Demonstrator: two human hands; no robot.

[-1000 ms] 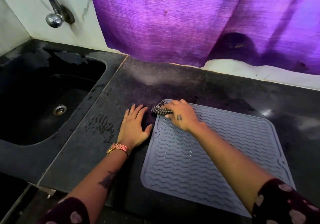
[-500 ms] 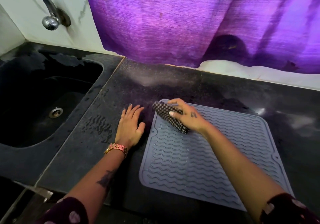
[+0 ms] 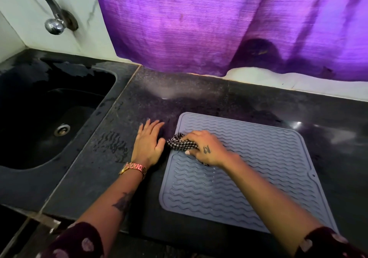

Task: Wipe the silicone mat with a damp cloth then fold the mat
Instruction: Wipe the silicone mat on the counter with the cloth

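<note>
A grey silicone mat (image 3: 262, 158) with wavy ridges lies flat on the black counter. My right hand (image 3: 207, 149) presses a bunched black-and-white checked cloth (image 3: 180, 143) onto the mat near its left edge. The cloth sticks out past my fingers toward the left. My left hand (image 3: 148, 143) rests flat on the counter just left of the mat, fingers spread, holding nothing. My right forearm crosses the mat's lower half and hides part of it.
A black sink (image 3: 49, 122) with a metal drain (image 3: 62, 129) sits at the left, under a metal tap (image 3: 54, 25). A purple curtain (image 3: 229, 24) hangs along the back wall. A wet patch (image 3: 113, 145) marks the counter (image 3: 199, 100) between sink and mat.
My right hand has drawn the cloth from the mat's far left corner down along the left side toward me. My left hand has stayed flat in place.
</note>
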